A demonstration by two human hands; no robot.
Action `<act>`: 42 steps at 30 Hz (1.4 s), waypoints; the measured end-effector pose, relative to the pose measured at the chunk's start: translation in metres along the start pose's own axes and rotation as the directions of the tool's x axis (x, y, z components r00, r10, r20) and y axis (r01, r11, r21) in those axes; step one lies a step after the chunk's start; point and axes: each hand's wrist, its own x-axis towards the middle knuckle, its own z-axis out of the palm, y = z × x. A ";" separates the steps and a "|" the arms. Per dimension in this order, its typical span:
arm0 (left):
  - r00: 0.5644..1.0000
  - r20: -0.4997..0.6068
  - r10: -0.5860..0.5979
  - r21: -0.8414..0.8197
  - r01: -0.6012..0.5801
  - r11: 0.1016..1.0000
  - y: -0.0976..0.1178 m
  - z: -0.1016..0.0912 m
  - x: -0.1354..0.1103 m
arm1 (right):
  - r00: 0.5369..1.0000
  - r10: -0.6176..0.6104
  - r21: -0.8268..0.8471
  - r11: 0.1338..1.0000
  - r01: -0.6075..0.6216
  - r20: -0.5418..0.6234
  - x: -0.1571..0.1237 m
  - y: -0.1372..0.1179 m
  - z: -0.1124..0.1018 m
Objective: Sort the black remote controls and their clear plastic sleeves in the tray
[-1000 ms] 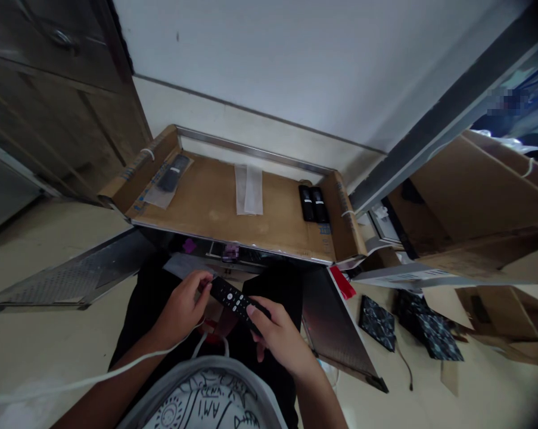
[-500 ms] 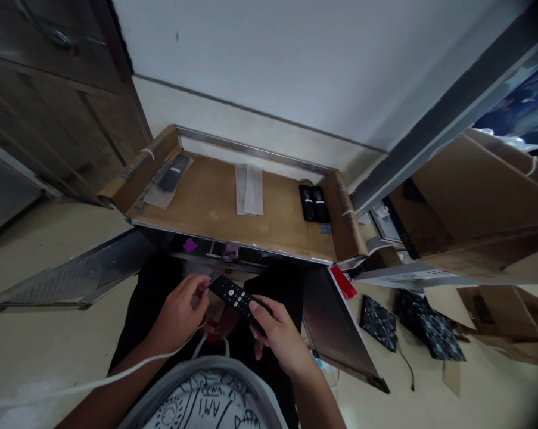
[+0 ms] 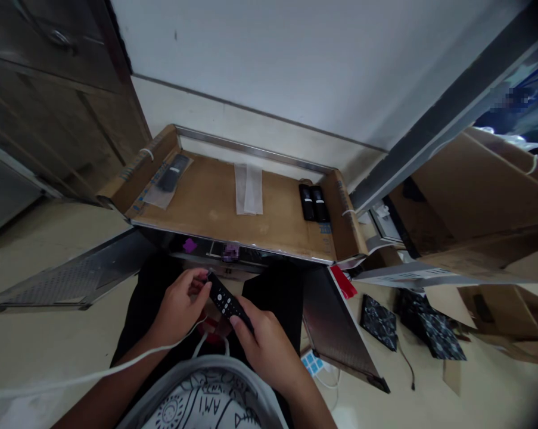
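A black remote control (image 3: 224, 302) with white and grey buttons is held tilted over my lap, its buttons facing up. My right hand (image 3: 263, 338) is wrapped round its lower end, the thumb lying on the button face. At the upper end, my left hand (image 3: 183, 302) is closed with thumb and fingertips against the remote's tip. What lies inside the curled left fingers is hidden. A white cord (image 3: 134, 361) runs across my left forearm towards the left wrist.
Ahead is a cardboard-lined tray (image 3: 197, 196). It holds two black remotes (image 3: 314, 202) at right, pale plastic sleeves (image 3: 249, 189) in the middle and a bagged remote (image 3: 173, 173) at left. Metal flaps (image 3: 344, 328) flank my knees. Patterned black packages (image 3: 378, 322) lie on the floor, right.
My right hand has moved left and turned the remote steeper. The left fingers, which were just off its upper end, now press against it.
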 end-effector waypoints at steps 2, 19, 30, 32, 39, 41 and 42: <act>1.000 0.015 -0.019 0.014 0.019 1.000 -0.003 -0.001 0.003 | 1.000 -0.004 -0.059 0.998 0.006 0.027 0.000 -0.003 0.002; 0.971 0.192 0.142 0.113 -0.166 0.980 0.016 -0.005 -0.010 | 0.996 0.070 0.070 0.995 -0.066 -0.051 0.004 0.010 0.013; 0.947 0.272 0.169 0.036 -0.186 0.982 0.029 0.003 -0.031 | 0.989 0.090 0.141 0.987 -0.074 -0.114 0.016 0.025 0.032; 0.942 0.305 0.142 0.041 -0.162 0.986 0.034 0.004 -0.030 | 0.990 0.091 0.095 0.992 -0.081 -0.106 0.016 0.024 0.034; 0.917 0.396 0.054 -0.025 -0.048 0.999 0.045 0.006 -0.029 | 0.999 0.043 0.209 0.977 -0.036 -0.031 0.017 0.021 0.033; 0.913 0.409 0.009 -0.054 0.014 0.998 0.044 0.008 -0.029 | 1.000 0.027 0.236 0.971 -0.023 -0.015 0.018 0.025 0.031; 0.910 0.413 -0.013 -0.072 0.047 0.996 0.043 0.010 -0.029 | 0.999 0.030 0.233 0.972 -0.024 -0.021 0.018 0.029 0.031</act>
